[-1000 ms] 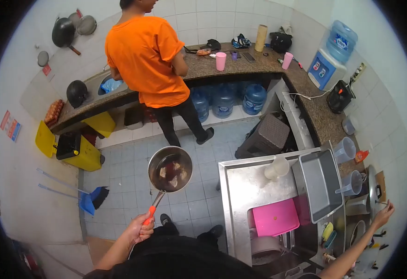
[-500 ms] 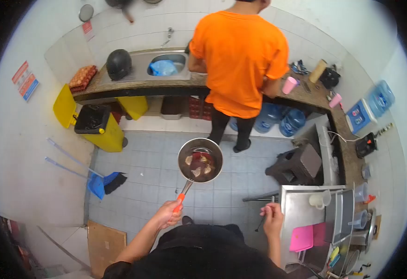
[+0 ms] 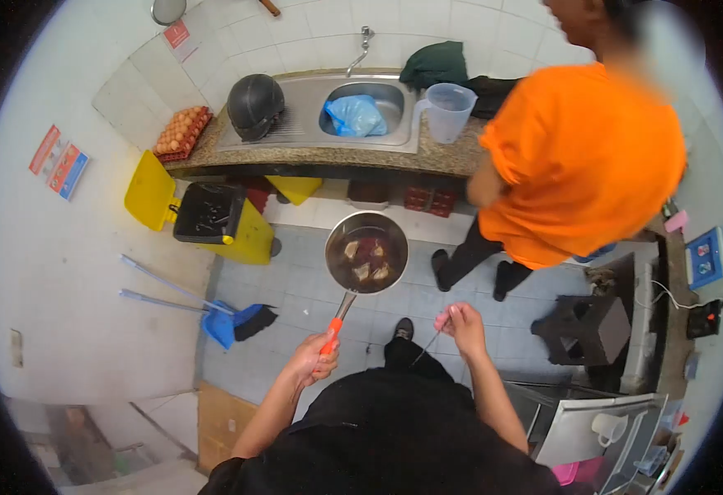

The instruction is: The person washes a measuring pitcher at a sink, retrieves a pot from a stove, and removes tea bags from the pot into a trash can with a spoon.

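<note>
My left hand (image 3: 314, 360) is wrapped round the orange handle (image 3: 333, 334) of a steel saucepan (image 3: 367, 252). Dark liquid with several pale chunks and something reddish lies in the pan, which hangs level over the floor in front of me. To the right of the pan, my right hand (image 3: 463, 328) is closed in a pinch on a thin metal utensil (image 3: 426, 350) that points down and left. A small pink part shows at its fingertips. The utensil's exact kind cannot be made out.
A person in an orange shirt (image 3: 584, 165) stands at the counter (image 3: 295, 154), right of the sink (image 3: 390, 103). A yellow bin (image 3: 250, 235), a blue dustpan (image 3: 219, 326) and a dark stool (image 3: 597, 330) stand on the floor. A steel table (image 3: 568, 437) is at the lower right.
The view has turned left towards the sink. My right hand has come from the far right to beside the pan, now with the thin utensil. The person appears further right.
</note>
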{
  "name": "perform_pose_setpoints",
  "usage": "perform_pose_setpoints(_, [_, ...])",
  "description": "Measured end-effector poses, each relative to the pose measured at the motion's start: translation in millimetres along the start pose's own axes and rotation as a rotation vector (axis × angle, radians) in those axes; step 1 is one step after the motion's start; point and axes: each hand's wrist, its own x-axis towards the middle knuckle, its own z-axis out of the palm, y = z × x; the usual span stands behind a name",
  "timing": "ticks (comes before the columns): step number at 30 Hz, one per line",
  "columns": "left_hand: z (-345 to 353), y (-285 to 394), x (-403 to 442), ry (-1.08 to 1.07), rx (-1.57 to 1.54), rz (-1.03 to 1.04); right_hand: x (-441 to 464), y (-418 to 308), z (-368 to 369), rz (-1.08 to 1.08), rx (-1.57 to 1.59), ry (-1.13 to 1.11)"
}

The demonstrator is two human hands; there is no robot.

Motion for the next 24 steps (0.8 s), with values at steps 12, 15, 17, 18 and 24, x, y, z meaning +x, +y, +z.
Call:
perform_pose_setpoints(12, [-40.4,203.2,111.9,0.067,-0.05,0.081,221.0,-72.9,45.0,-0.547,-0.919,0.114])
perform_pose_setpoints(15, [-69.1,250.6,135.6,0.052,-0.021,0.063,235.6,-98.5,59.4,-0.339,-0.793,0.284])
perform_pose_setpoints(17, [-84.8,284.2,149.7,0.049,0.035,0.068,239.5,-119.2,73.1,-0.283,-0.71,0.443])
perform_pose_setpoints(18, [-92.5,296.9,154.8,0.034,0.047,0.044,240.7,-123.3,75.9,-0.246,-0.582,0.498])
perform_pose_setpoints(24, [-136.7,372.2,177.4,-0.026,0.096,-0.022,251.9,-132.4,103.4,0.0,0.153,0.492])
